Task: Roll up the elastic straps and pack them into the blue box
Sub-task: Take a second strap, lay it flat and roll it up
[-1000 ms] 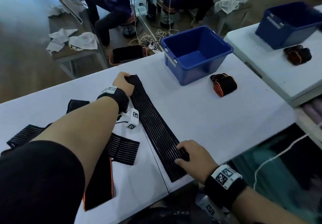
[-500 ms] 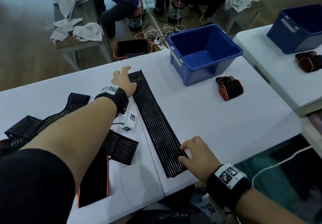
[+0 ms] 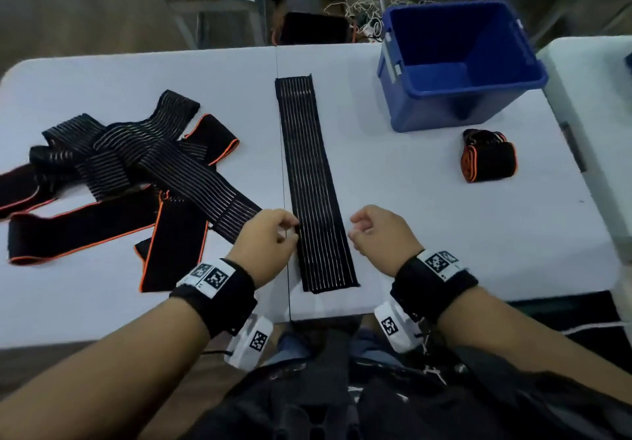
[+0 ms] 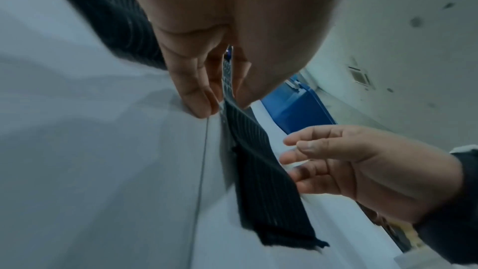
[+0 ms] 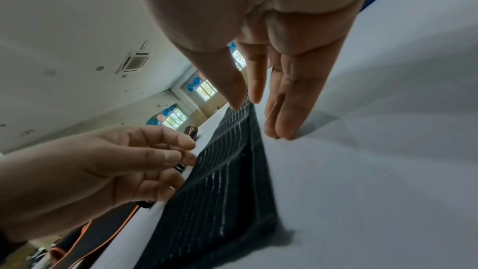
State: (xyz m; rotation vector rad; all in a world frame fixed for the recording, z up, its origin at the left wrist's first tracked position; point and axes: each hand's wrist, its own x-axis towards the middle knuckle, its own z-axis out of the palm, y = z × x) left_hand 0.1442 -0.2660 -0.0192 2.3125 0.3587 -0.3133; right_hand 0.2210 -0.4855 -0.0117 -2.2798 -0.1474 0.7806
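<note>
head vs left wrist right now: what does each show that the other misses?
Head only: the blue box open top with nothing visible inside, a rolled strap on the table beside it, and a pile of loose straps on the left. Left wrist only: underside of the left hand, fingertips down at the flat strap edge; a pinch cannot be confirmed. Both: the flat strap laid out straight, and the right hand loosely curled beside it, holding nothing.
</note>
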